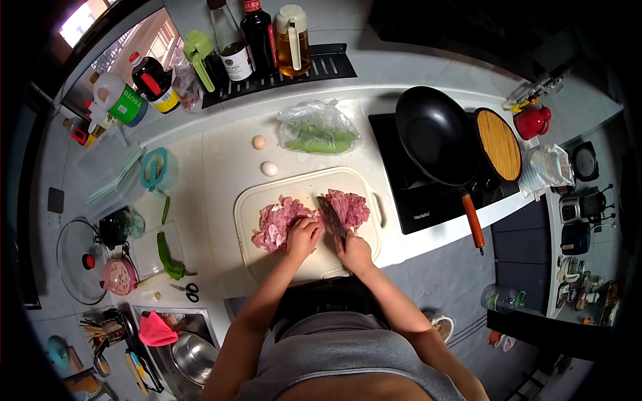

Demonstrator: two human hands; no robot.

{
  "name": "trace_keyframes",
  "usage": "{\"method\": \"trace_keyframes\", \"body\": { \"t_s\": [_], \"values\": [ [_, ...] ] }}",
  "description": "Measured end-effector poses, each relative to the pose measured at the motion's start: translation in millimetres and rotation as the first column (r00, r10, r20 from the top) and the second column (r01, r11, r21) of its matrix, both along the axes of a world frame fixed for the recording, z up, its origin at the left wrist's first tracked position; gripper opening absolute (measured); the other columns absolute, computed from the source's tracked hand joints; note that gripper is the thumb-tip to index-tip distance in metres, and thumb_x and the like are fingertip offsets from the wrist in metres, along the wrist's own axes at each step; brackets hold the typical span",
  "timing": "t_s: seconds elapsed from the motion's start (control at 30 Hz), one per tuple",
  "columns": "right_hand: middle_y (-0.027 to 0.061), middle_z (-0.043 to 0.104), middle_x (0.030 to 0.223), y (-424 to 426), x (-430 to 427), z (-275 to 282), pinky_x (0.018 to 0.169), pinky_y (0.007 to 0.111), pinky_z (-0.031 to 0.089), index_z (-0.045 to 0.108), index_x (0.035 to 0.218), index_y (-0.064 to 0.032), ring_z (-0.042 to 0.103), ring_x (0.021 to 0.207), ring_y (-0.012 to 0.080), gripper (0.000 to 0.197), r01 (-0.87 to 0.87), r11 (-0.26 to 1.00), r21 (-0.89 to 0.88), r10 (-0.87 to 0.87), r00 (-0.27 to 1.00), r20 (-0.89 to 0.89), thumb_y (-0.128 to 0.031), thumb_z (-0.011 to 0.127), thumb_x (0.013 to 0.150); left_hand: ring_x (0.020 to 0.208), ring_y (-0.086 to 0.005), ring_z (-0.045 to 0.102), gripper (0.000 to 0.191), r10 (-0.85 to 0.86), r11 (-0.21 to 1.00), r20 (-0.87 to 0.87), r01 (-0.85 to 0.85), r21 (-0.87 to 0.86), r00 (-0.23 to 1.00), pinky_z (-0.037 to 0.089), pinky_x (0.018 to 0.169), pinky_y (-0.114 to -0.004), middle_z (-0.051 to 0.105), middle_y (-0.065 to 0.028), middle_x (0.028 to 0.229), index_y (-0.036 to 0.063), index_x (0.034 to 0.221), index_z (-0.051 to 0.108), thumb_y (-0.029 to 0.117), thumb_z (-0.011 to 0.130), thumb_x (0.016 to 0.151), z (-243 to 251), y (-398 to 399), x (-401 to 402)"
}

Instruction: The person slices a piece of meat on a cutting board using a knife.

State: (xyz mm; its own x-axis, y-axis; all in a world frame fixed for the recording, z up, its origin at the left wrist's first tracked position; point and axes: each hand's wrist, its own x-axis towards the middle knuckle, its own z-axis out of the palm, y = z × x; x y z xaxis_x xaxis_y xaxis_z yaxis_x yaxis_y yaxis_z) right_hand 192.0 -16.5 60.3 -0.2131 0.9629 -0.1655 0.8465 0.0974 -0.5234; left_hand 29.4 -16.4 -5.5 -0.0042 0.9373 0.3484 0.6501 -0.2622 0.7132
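Observation:
A cream cutting board lies on the counter before me, bearing raw pink meat in two heaps. My right hand grips the handle of a kitchen knife, its dark blade pointing away from me between the heaps. To the blade's right sits the smaller heap of cut meat. Against the larger heap of sliced meat, on the left, rests my left hand with its fingers curled. Its fingertips press at the meat's right edge, close to the blade; whether they pinch a piece is hidden.
Beyond the board are two eggs and a plastic bag of green vegetables. A black wok stands on the cooktop at right, its handle jutting over the counter edge. Scissors and a green pepper lie left, near the sink.

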Motion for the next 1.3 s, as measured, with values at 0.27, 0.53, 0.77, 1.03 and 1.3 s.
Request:
{"method": "trace_keyframes", "body": {
  "t_s": [0.27, 0.53, 0.77, 1.03, 1.3],
  "values": [
    [0.023, 0.059, 0.063, -0.7, -5.2, 1.7, 0.057, 0.044, 0.05, 0.051, 0.079, 0.004, 0.06, 0.06, 0.0367, 0.025, -0.026, 0.999, -0.046, 0.028, 0.998, 0.055, -0.02, 0.055, 0.075, 0.084, -0.0276, 0.057, 0.012, -0.087, 0.996, -0.06, 0.086, -0.011, 0.994, 0.048, 0.072, -0.035, 0.06, -0.0094, 0.088, 0.0024, 0.081, 0.062, 0.002, 0.063, 0.069, -2.9, 10.8, -6.3],
    [0.0265, 0.057, 0.063, 38.7, -46.8, -16.2, 0.056, 0.049, 0.048, 0.052, 0.079, 0.0063, 0.058, 0.058, 0.041, 0.026, 0.091, 0.996, 0.013, -0.091, 0.996, -0.019, -0.02, 0.052, 0.077, 0.09, -0.0281, 0.055, 0.018, -0.181, 0.981, -0.143, 0.169, -0.093, 0.973, 0.047, 0.078, -0.035, 0.058, -0.0104, 0.094, 0.001, 0.082, 0.062, 0.002, 0.061, 0.064, -11.6, 18.5, -10.8],
    [0.0266, 0.057, 0.063, 30.4, -17.4, -18.9, 0.054, 0.046, 0.049, 0.051, 0.077, 0.0046, 0.059, 0.057, 0.0398, 0.024, 0.098, 0.994, 0.054, -0.09, 0.988, -0.126, -0.019, 0.052, 0.079, 0.087, -0.0266, 0.057, 0.015, -0.09, 0.996, -0.076, 0.089, -0.016, 0.993, 0.048, 0.076, -0.034, 0.06, -0.0096, 0.094, 0.0014, 0.086, 0.063, 0.005, 0.062, 0.072, -10.4, 8.3, -6.2],
    [0.0248, 0.057, 0.061, 0.5, -9.9, 3.8, 0.054, 0.046, 0.048, 0.05, 0.08, 0.0052, 0.058, 0.057, 0.0397, 0.026, 0.051, 0.999, 0.015, -0.051, 0.999, -0.005, -0.02, 0.055, 0.077, 0.08, -0.0288, 0.059, 0.013, 0.013, 1.0, 0.005, -0.013, 0.001, 1.0, 0.049, 0.068, -0.035, 0.06, -0.0106, 0.09, 0.0011, 0.083, 0.062, 0.002, 0.064, 0.07, -6.8, 2.8, -5.5],
    [0.0229, 0.058, 0.061, -3.8, -12.7, 9.0, 0.056, 0.045, 0.049, 0.05, 0.083, 0.0053, 0.06, 0.059, 0.0371, 0.026, -0.006, 0.999, -0.037, 0.008, 0.998, 0.068, -0.02, 0.053, 0.076, 0.084, -0.0293, 0.058, 0.016, 0.025, 1.0, 0.0, -0.025, 0.012, 1.0, 0.049, 0.071, -0.035, 0.059, -0.0114, 0.092, 0.0004, 0.084, 0.061, 0.001, 0.064, 0.069, -2.2, 6.5, -2.0]
  ]
}}
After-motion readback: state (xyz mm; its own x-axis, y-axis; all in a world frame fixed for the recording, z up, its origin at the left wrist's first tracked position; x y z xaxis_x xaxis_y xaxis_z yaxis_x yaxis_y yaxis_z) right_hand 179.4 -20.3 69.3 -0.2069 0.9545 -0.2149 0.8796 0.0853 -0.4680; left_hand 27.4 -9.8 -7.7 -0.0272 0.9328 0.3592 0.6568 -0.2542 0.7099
